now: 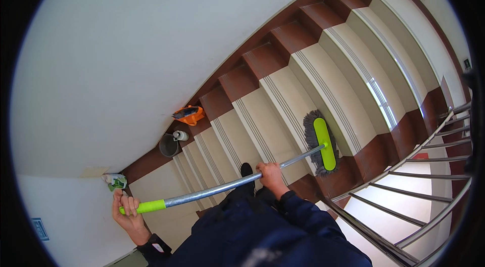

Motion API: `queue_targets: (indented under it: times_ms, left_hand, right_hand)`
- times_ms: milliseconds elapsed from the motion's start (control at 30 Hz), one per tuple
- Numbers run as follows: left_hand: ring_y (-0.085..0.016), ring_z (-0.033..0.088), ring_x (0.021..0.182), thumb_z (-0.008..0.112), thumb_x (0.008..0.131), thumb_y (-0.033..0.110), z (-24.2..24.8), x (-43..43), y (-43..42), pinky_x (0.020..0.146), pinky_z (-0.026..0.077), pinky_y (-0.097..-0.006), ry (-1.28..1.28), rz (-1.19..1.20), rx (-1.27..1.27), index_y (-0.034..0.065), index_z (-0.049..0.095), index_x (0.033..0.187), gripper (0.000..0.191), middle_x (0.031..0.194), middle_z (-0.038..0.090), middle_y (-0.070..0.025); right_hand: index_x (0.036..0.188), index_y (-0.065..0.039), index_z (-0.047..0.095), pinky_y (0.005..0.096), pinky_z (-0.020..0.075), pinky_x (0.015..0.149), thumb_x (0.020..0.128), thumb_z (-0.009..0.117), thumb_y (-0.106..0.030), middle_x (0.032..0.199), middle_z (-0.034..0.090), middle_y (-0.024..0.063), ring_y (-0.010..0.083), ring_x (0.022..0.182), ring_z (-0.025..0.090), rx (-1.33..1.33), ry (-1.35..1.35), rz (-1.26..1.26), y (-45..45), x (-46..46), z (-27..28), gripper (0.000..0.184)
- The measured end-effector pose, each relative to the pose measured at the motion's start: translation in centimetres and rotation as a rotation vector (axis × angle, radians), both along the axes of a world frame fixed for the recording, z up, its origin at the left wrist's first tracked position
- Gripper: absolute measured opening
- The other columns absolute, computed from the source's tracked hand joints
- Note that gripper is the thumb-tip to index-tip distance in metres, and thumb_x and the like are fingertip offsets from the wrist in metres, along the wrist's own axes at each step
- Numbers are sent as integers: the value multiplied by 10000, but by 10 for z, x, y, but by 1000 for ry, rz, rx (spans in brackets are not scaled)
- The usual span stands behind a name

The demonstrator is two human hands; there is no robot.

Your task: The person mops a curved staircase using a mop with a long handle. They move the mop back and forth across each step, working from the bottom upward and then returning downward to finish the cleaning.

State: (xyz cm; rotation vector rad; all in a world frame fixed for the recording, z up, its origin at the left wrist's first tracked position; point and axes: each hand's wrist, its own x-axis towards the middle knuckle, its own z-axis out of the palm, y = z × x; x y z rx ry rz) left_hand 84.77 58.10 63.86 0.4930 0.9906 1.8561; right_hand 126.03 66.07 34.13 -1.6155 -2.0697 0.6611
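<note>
A flat dust mop with a long metal handle (212, 192) crosses in front of me. My left hand (127, 212) is closed around the green grip (151, 206) at the handle's upper end. Lower on the metal tube, my right hand (272, 176) grips it from above. The green mop head (324, 145) with its grey fringe (311, 130) rests on a beige stair tread, close to the riser beside it and near the brown border at the railing side.
Along the wall side stand an orange bag (190, 116), a white bottle (181, 135), a grey bucket (169, 145) and a white-and-green plastic bag (114, 181). A metal railing (379, 246) bounds the right side. My dark shoe (246, 169) is on the stairs (248, 115).
</note>
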Motion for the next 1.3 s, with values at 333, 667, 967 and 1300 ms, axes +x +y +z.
queue_targets:
  times_ms: [333, 667, 967, 1300]
  left_hand:
    - [-76, 232, 383, 342, 1071, 138, 31, -16, -17, 497, 301, -252, 264, 124, 219, 34, 476, 1079, 170, 469, 286, 57]
    - [-54, 302, 445, 475, 1041, 113, -31, 64, 58, 568, 339, -261, 535, 156, 76, 53, 543, 1006, 97, 513, 300, 69]
    - [-61, 220, 435, 360, 1073, 123, 22, -67, -11, 520, 292, -229, 357, 298, 175, -26, 469, 1276, 275, 508, 224, 71]
    - [-50, 212, 409, 436, 1048, 117, -24, 0, 89, 547, 296, -233, 463, 24, 152, 35, 529, 1067, 125, 498, 246, 86]
  right_hand:
    - [875, -137, 588, 422, 427, 783, 794, 622, -69, 723, 615, 73, 288, 800, 633, 183, 45, 250, 148, -108, 4, 112]
    - [851, -82, 586, 426, 426, 868, 773, 732, -166, 857, 601, 96, 311, 918, 589, 401, 108, 100, 254, -128, 13, 186]
    - [689, -109, 582, 428, 457, 715, 824, 719, -294, 677, 619, 87, 308, 716, 621, 209, 188, 307, 143, -175, 43, 267]
    - [727, -131, 596, 401, 413, 804, 771, 673, -139, 703, 609, 50, 256, 785, 600, 393, 147, 32, 256, -131, 22, 90]
